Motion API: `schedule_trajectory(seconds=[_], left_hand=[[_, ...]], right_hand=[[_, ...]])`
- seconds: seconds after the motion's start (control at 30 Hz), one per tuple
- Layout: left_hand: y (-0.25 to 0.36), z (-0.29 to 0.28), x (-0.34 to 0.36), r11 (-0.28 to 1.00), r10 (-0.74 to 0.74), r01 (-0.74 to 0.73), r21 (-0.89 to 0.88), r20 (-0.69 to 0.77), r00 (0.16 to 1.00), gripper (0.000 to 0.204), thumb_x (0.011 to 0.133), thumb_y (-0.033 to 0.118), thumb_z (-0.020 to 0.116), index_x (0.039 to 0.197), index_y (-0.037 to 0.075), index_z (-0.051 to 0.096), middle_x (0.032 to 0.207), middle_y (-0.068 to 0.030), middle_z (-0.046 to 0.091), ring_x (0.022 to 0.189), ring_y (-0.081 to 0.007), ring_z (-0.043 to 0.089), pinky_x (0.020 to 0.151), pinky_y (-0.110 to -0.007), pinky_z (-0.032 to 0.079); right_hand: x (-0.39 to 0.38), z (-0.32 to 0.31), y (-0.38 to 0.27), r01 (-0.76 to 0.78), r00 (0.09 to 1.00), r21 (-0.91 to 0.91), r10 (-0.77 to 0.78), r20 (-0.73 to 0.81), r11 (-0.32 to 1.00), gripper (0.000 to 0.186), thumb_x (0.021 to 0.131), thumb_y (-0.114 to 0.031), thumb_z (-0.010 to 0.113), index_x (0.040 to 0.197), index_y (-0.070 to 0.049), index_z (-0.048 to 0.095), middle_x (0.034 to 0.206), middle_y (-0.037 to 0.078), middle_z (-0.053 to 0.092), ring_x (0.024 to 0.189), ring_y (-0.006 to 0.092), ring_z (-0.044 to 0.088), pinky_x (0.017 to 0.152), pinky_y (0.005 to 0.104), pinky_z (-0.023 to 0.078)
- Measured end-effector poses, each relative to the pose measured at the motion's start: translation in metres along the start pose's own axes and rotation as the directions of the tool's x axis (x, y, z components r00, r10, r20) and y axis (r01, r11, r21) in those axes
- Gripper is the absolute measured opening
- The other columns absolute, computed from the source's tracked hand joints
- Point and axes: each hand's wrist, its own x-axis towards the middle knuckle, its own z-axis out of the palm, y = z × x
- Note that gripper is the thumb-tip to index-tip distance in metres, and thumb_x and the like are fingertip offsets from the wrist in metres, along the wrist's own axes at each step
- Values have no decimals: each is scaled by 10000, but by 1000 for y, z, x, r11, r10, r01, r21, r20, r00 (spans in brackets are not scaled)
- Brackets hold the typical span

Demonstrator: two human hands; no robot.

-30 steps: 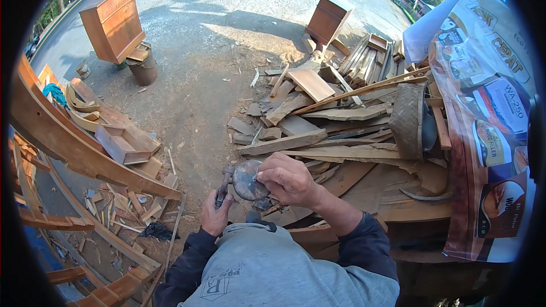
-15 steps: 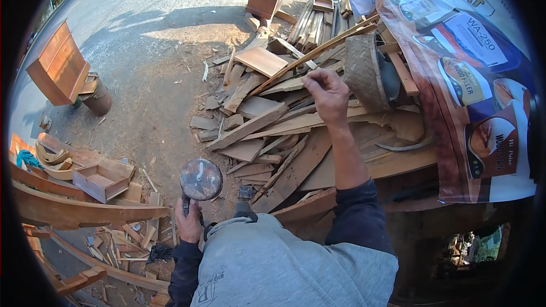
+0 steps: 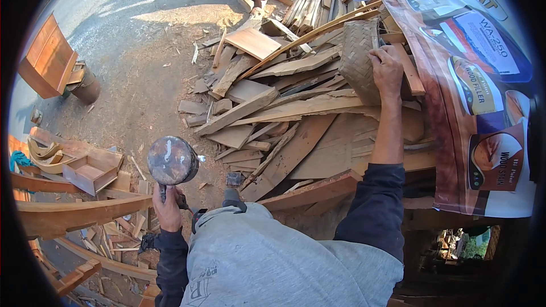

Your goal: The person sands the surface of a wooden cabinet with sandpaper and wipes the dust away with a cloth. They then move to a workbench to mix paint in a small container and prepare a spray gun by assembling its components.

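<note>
My left hand (image 3: 167, 209) is closed round the handle of a spray gun, low on the left beside my body. The gun's round, paint-stained cup (image 3: 172, 160) faces up, and a small metal tip shows at its right side. My right hand (image 3: 387, 71) reaches out to a woven bamboo basket (image 3: 356, 59) that lies tilted on the wood pile. Its fingers are closed on the basket's rim; the fingertips are partly hidden.
A heap of scrap boards (image 3: 307, 113) spreads before me. A printed banner (image 3: 483, 91) hangs on the right. Wooden cabinets (image 3: 45, 59) stand at the far left and far middle. A small drawer (image 3: 94, 171) and curved timber (image 3: 85, 211) lie at the left.
My right hand has moved right, from above the boards to the basket's rim, and grips it. The spray gun in my left hand has shifted left in the view.
</note>
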Motion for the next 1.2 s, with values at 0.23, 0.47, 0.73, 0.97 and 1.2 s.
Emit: schedule_trajectory(seconds=[0.23,0.47,0.73,0.97,1.2], left_hand=[[1,15,5,999,-45,45,1,7,999,265,1034,307,557,1015,43,580,752,3,567,642,-59,475,579,-232,381],[-2,19,7,997,-80,81,-7,30,996,275,1031,316,560,1004,43,578,762,-5,573,642,-64,484,578,-233,387],[7,31,6,999,-33,33,22,21,999,266,1029,306,554,1011,41,579,755,-12,577,630,-72,501,572,-239,399],[14,49,17,999,-36,39,38,-76,996,309,1026,350,558,1022,42,580,757,-14,575,614,-69,499,555,-247,396],[-4,63,55,992,-118,108,-61,-198,973,331,1036,371,533,1031,41,565,799,-18,564,657,-85,495,592,-269,389]], right_hand=[[-6,2,-4,51,994,58,-46,-96,997,89,796,-70,723,880,-41,716,886,102,622,860,290,621,772,397,492],[-4,6,-6,-8,998,-55,4,-64,998,75,768,-97,744,839,-79,728,891,68,600,885,281,596,751,402,500],[-7,-10,-20,-15,996,-155,28,84,988,68,765,-89,750,825,-63,733,978,41,594,959,261,574,815,387,504],[-11,-9,-70,-22,989,-140,1,-147,990,291,800,-103,728,1081,-29,704,1111,135,597,1037,311,576,882,429,498],[-125,96,-277,-155,791,853,-454,409,499,910,765,-241,805,1512,-50,322,1422,230,409,1292,414,467,1095,439,410]])
